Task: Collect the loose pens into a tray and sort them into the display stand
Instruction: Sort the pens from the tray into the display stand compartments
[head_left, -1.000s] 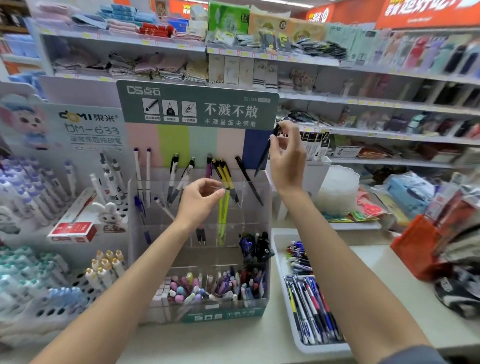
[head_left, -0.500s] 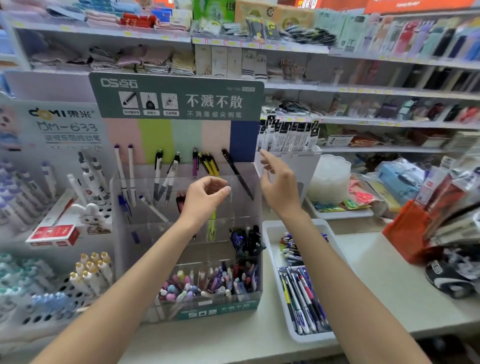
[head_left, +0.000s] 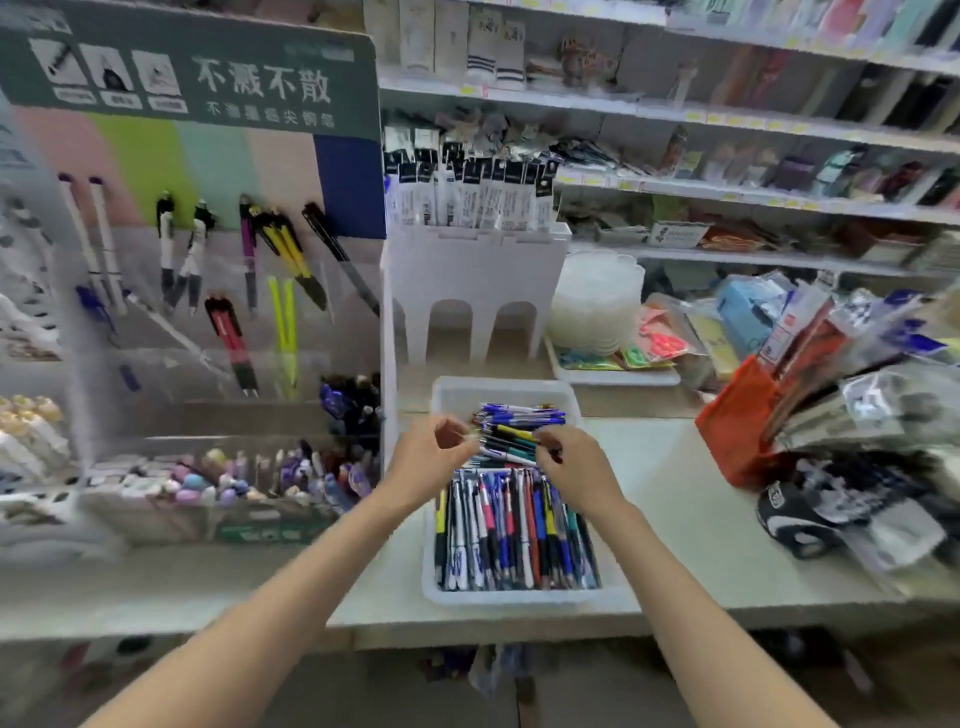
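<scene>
We find the pens (head_left: 514, 530) packed in a shallow rectangular tray (head_left: 524, 598) of white, slightly translucent plastic. It sits on the pale, smooth counter (head_left: 685, 519), just right of the display stand (head_left: 218, 364). In the near part of the tray, slim barrels in blue, black, white, red and pink lie side by side lengthwise. At the far end a looser heap, mostly blue with one yellow barrel, lies crosswise.

Both of the person's hands are over that heap. The left hand (head_left: 428, 460) is at the left ends of the crosswise pens, its fingers (head_left: 451, 435) curled in with only a narrow gap to the thumb. Blur keeps us from telling whether they pinch a pen. The right hand (head_left: 579, 470) is on the heap's right side, fingers bent down onto the barrels and touching them; we cannot tell whether it grips one.

The display stand is clear acrylic with stepped compartments. White, black, yellow, red and purple pens lean in its back rows, and small pastel-capped items fill the front trough. A dark green header board (head_left: 208, 78) with white characters tops it.

Behind the tray we see a white holder (head_left: 478, 280) with arched cut-outs, full of black-and-white packets. Beside it is a stack of frosted scalloped tubs (head_left: 595, 306). An orange bag (head_left: 737, 431) rests further right on the counter.
</scene>
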